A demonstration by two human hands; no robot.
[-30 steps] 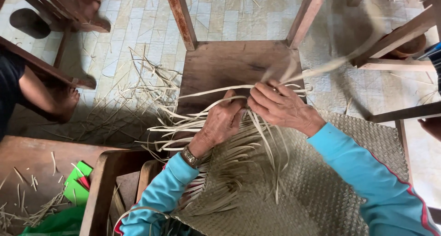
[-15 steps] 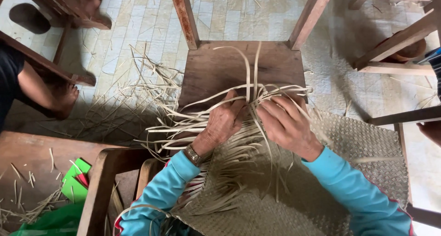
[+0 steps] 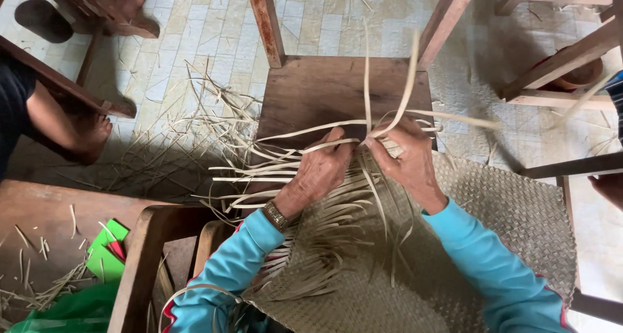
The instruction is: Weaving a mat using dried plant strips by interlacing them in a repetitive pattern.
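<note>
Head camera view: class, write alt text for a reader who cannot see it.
Two hands, left hand and right hand, weave pale straw strips at the edge of a woven mat, over a wooden stool on tiled floor.

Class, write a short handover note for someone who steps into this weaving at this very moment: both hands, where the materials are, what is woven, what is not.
Left hand: pressing down the loose strips at the mat's edge.
Right hand: pinching raised strips that stand up over the wooden chair seat.
Woven mat: lies across the lap and right side, closely woven there.
Left to do: the unwoven strip ends fanning out leftward. Scraps lie on the tiled floor.
</note>
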